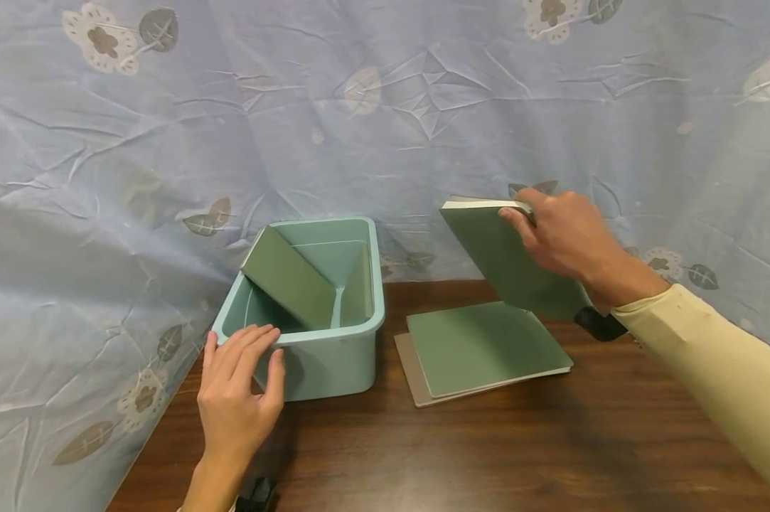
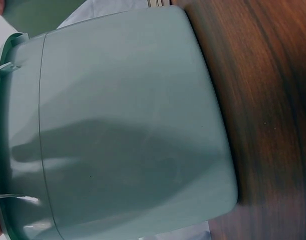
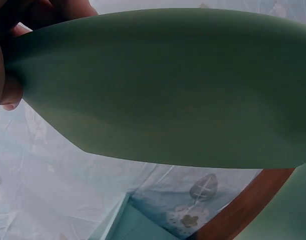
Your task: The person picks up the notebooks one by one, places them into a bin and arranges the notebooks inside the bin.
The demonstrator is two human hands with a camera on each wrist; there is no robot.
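My right hand (image 1: 567,231) pinches a green-covered notebook (image 1: 506,259) by its upper edge, with the thumb on the near cover. It hangs tilted above a green notebook (image 1: 487,348) lying on the table, clear of it at the left. In the right wrist view the held notebook (image 3: 168,95) bows across the frame. My left hand (image 1: 237,398) rests its fingers on the near left rim of a light green plastic bin (image 1: 333,363). Inside the bin, one green notebook (image 1: 289,277) leans against the left wall and another (image 1: 357,291) stands along the right wall.
Under the lying notebook a brownish cover (image 1: 413,373) sticks out at the left. The dark wooden table (image 1: 436,455) runs across the front. A pale floral cloth (image 1: 385,128) hangs behind and at the left. In the left wrist view the bin's outer wall (image 2: 127,100) fills most of the frame.
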